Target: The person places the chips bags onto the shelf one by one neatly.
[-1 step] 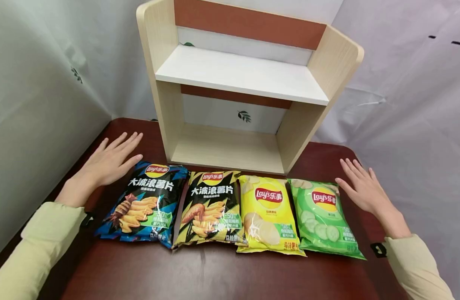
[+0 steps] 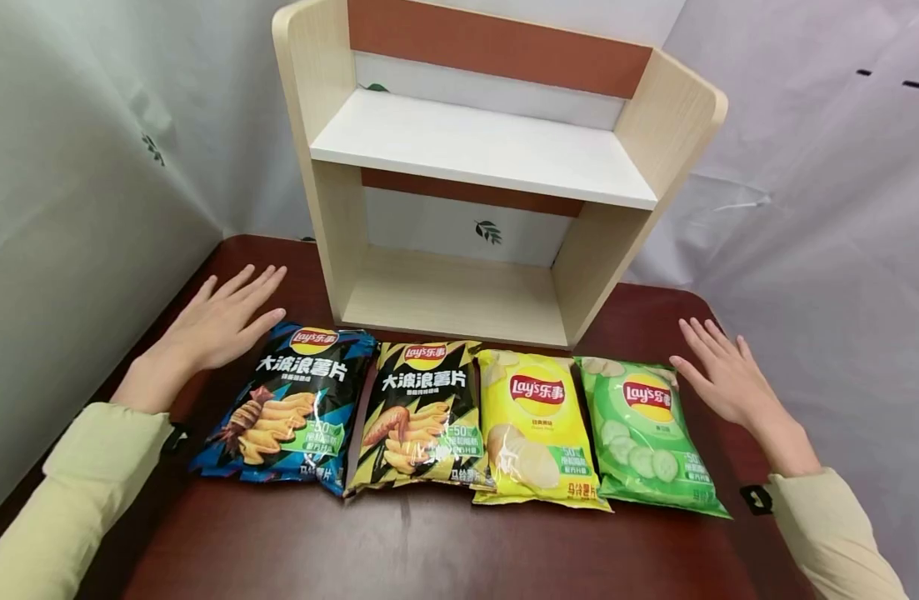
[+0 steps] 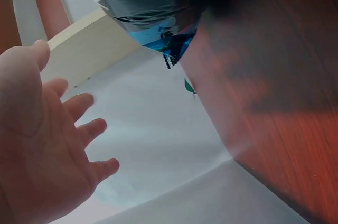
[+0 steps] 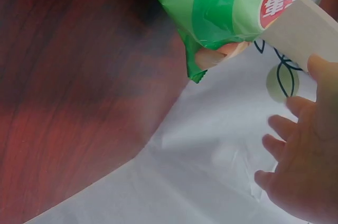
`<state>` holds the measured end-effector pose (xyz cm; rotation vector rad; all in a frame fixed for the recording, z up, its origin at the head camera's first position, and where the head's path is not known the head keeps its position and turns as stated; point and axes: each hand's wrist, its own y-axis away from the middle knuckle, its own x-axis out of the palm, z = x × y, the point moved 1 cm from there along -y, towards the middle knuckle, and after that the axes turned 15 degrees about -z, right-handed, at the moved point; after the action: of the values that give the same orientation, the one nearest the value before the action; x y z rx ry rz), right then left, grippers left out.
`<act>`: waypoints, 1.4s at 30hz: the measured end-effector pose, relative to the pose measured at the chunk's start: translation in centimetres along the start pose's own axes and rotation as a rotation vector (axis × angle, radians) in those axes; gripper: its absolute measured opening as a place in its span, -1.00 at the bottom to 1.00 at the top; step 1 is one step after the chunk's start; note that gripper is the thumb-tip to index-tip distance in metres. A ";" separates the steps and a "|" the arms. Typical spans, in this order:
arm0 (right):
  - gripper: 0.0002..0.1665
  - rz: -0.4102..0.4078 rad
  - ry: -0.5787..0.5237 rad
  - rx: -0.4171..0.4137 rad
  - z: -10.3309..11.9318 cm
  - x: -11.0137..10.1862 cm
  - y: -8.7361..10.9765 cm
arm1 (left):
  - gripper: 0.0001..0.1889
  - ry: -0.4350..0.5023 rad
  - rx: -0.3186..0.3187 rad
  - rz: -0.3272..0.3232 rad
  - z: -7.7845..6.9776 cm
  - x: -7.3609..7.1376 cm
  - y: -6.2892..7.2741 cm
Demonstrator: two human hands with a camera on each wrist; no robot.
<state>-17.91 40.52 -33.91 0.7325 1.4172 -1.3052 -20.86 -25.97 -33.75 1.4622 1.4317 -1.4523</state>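
Side by side on the dark red table lie a blue chip bag, a black and gold chip bag, a yellow chip bag and a green chip bag, all printed Lay's. My left hand, fingers straight and spread, is beside the upper left corner of the blue bag, its thumb near that corner. To the right of the green bag my right hand is held out flat, holding nothing. Both wrist views show the palms bare, with the blue bag and the green bag close by.
Behind the bags stands a pale wooden shelf unit with a white middle board and brown-red back strips. Its base front edge runs close to the bags' tops. White sheeting surrounds the table at the back and sides.
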 end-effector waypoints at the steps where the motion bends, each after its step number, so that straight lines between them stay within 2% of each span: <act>1: -0.22 0.005 0.002 0.000 0.0 0.0 0.0 | -0.23 0.000 0.000 0.001 0.0 -0.1 0.0; 5: -0.22 0.005 0.000 -0.001 0.1 -0.2 0.0 | -0.24 0.001 0.001 -0.012 -0.2 -0.6 -0.1; 9: -0.21 -0.032 -0.013 -0.002 0.4 -0.6 0.3 | -0.27 0.018 -0.009 -0.076 -0.5 -1.1 -0.3; 16: -0.21 -0.088 -0.011 -0.007 0.8 -0.6 0.5 | -0.43 0.051 -0.023 -0.296 -1.4 -2.3 -0.7; 21: -0.24 -0.117 -0.010 -0.029 1.1 -0.4 0.5 | -0.52 0.094 -0.024 -0.423 -2.3 -3.4 -1.1; 26: -0.34 -0.161 -0.001 -0.035 1.5 -0.3 0.6 | -0.58 0.137 -0.056 -0.523 -3.2 -4.0 -1.5; 30: -0.47 -0.203 0.019 -0.035 2.0 -0.2 1.0 | -0.63 0.171 -0.054 -0.591 -4.1 -4.1 -1.9; 36: -0.60 -0.318 0.016 -0.089 2.5 0.2 1.3 | -0.68 0.282 -0.054 -0.690 -5.4 -5.0 -2.8; 38: -0.63 -0.354 0.004 -0.105 2.7 0.3 1.4 | -0.69 0.322 -0.075 -0.751 -5.9 -5.7 -3.2; 42: -0.67 -0.414 -0.014 -0.117 3.1 0.2 1.5 | -0.71 0.407 -0.159 -0.902 -6.6 -7.5 -4.0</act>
<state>-15.74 37.88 -34.24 0.3592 1.6763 -1.5190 -21.41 -20.80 -24.26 1.0714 2.6168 -1.4968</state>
